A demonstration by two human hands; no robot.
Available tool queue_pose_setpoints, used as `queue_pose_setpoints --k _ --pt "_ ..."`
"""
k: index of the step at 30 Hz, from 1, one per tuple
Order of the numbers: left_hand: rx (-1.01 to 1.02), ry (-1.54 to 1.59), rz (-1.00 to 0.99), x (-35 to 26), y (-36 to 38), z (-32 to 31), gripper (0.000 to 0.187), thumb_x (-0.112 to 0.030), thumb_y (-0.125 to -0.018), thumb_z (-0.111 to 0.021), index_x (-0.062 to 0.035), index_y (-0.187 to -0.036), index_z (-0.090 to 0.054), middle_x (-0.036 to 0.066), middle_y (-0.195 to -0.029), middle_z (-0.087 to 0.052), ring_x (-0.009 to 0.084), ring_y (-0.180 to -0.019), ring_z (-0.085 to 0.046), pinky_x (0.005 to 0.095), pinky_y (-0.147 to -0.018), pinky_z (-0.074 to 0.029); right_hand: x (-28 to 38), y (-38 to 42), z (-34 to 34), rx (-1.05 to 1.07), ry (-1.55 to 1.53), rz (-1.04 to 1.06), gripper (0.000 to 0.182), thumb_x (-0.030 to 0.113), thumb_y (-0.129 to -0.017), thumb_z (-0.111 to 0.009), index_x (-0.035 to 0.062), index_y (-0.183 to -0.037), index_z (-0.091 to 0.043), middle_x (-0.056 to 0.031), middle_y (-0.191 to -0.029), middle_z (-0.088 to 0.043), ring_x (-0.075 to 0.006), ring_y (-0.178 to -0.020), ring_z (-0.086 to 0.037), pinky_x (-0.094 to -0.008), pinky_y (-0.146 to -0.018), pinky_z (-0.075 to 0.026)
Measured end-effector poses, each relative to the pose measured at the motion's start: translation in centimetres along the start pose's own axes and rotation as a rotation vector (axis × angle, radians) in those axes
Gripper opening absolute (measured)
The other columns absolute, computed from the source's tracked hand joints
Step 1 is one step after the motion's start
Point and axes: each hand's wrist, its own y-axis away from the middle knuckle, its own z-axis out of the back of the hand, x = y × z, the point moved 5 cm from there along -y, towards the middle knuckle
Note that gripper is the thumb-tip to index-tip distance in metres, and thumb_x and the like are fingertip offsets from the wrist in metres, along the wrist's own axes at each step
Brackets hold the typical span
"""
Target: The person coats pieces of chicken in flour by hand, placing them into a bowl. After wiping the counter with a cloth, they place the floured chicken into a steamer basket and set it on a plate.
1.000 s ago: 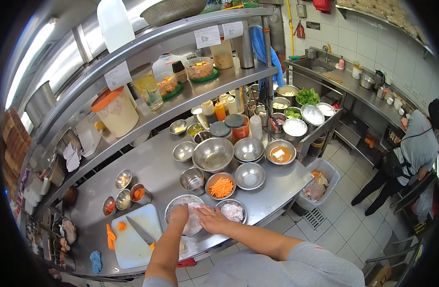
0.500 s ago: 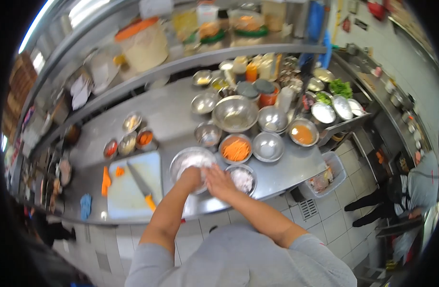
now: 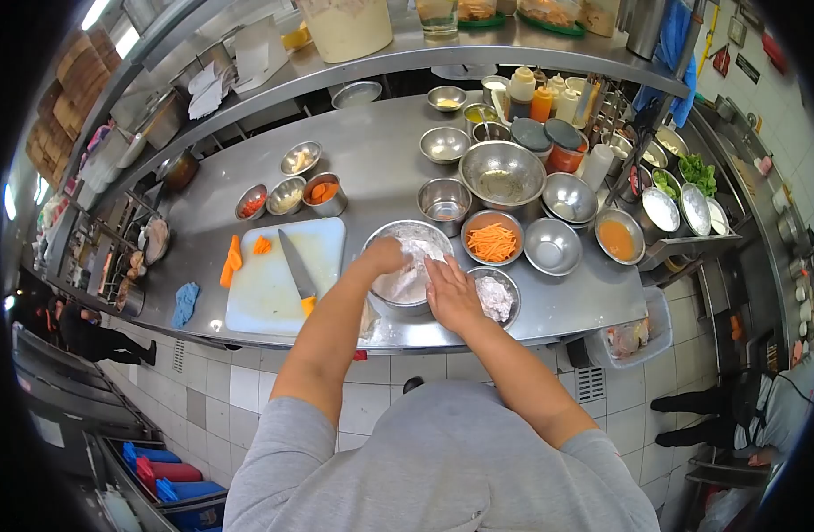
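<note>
While the fingers of the right hand lie extended and released over the right side of a broad steel bowl, those of the left hand curl inward at its left side; whether they grasp anything cannot be told from this angle. Between them, white powder covers the bowl's inside; it looks light, soft and dry, likely to cling to skin and sift through spread fingers, and best scooped with cupped ones. Set toward the near edge of the desk, the bowl appears stiff and manageable in weight, its rim the natural hold, though dusted fingers could slip on the smooth steel. Just beside it on the near right, a smaller bowl holds white-coated pieces that look soft and suited to a gentle pinch. Farther right, orange strips, thin and probably easily snapped, sit heaped in another bowl. To the left, a knife rests on a white cutting board, its orange handle toward the near side. Well to the right, a co-worker stands beyond the desk.
</note>
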Motion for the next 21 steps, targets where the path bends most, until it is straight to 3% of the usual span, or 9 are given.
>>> queue_pose_setpoints --k 4,8,10,11,14,15,17,19,21 --pt "-0.038 -0.069 0.26 0.3 0.2 -4.1 0.038 -0.033 -0.083 -0.07 -0.0002 -0.102 -0.074 0.024 -0.113 -0.07 0.0365 -0.106 -0.068 0.041 -0.096 -0.052 -0.1 -0.1 0.1 0.008 0.012 -0.015 0.053 0.027 -0.102 -0.045 0.0123 -0.152 -0.037 -0.011 -0.149 -0.045 -0.0285 -0.148 -0.029 -0.057 -0.112 -0.031" --pt "-0.089 -0.07 0.122 0.0 0.2 -2.8 0.042 -0.031 -0.081 -0.073 0.0015 -0.107 -0.072 0.023 -0.113 -0.07 0.0367 -0.106 -0.068 0.0406 -0.097 -0.052 -0.6 0.1 -0.1 0.016 -0.01 0.004 0.054 0.028 -0.102 -0.045 0.0117 -0.153 -0.036 -0.0122 -0.15 -0.044 -0.0304 -0.148 -0.029 -0.0529 -0.114 -0.032" --pt "-0.469 0.188 0.07 0.2 1.2 -1.4 0.046 -0.031 -0.081 -0.072 0.0033 -0.112 -0.069 0.024 -0.111 -0.07 0.0391 -0.102 -0.068 0.0417 -0.094 -0.053 -0.7 -0.2 -0.2 -0.006 -0.042 0.026 0.055 0.028 -0.102 -0.047 0.0111 -0.153 -0.036 -0.0129 -0.151 -0.044 -0.0318 -0.147 -0.029 -0.0512 -0.114 -0.032" --pt "-0.464 0.184 0.067 0.1 1.2 -1.7 0.046 -0.031 -0.081 -0.072 0.0033 -0.112 -0.069 0.024 -0.111 -0.07 0.0391 -0.102 -0.068 0.0417 -0.094 -0.053 -0.8 -0.1 0.2 -0.061 -0.106 0.094 0.056 0.025 -0.099 -0.051 0.0093 -0.151 -0.037 -0.0154 -0.15 -0.043 -0.0353 -0.145 -0.032 -0.0495 -0.115 -0.032" --pt "-0.008 0.115 -0.207 -3.9 1.8 -3.6 0.046 -0.03 -0.081 -0.069 0.0028 -0.113 -0.067 0.029 -0.113 -0.066 0.0406 -0.104 -0.065 0.0454 -0.095 -0.05 -1.8 0.9 3.3 -0.193 -0.201 0.157 0.059 0.023 -0.096 -0.058 0.0073 -0.15 -0.039 -0.0194 -0.15 -0.043 -0.0399 -0.142 -0.036 -0.0483 -0.116 -0.031" --pt "0.003 0.122 -0.212 -4.1 1.5 -4.0 0.046 -0.03 -0.081 -0.069 0.0028 -0.113 -0.067 0.029 -0.113 -0.066 0.0406 -0.104 -0.065 0.0454 -0.095 -0.05 -2.2 1.9 4.9 -0.266 -0.234 0.162 0.061 0.024 -0.094 -0.061 0.0071 -0.149 -0.04 -0.0208 -0.15 -0.043 -0.041 -0.14 -0.037 -0.0488 -0.115 -0.032" --pt "-0.081 0.317 -0.037 -2.5 0.5 -3.6 0.045 -0.033 -0.085 -0.066 0.0041 -0.11 -0.065 0.03 -0.112 -0.065 0.0451 -0.107 -0.062 0.0491 -0.094 -0.048 -4.7 4.1 6.9 -0.377 -0.269 0.096 0.062 0.021 -0.093 -0.063 0.0031 -0.147 -0.041 -0.0237 -0.149 -0.043 -0.0427 -0.139 -0.039 -0.0474 -0.116 -0.031" --pt "-0.086 0.239 -0.076 -0.4 0.0 -3.6 0.047 -0.031 -0.089 -0.061 0.0041 -0.12 -0.063 0.026 -0.113 -0.068 0.0398 -0.103 -0.066 0.047 -0.089 -0.052 -8.5 7.2 8.5 -0.471 -0.258 -0.013 0.061 0.02 -0.095 -0.061 0.0009 -0.148 -0.038 -0.0237 -0.149 -0.043 -0.042 -0.138 -0.04 -0.0464 -0.115 -0.032" --pt "-0.141 0.788 0.189 3.3 -0.8 -5.2 0.055 -0.028 -0.092 -0.059 0.0053 -0.136 -0.054 0.023 -0.124 -0.065 0.0352 -0.106 -0.067 0.0439 -0.09 -0.053 -12.9 11.7 9.2 -0.528 -0.237 -0.199 0.061 0.019 -0.096 -0.059 0.0009 -0.15 -0.036 -0.0222 -0.148 -0.044 -0.0402 -0.135 -0.044 -0.0453 -0.113 -0.034"
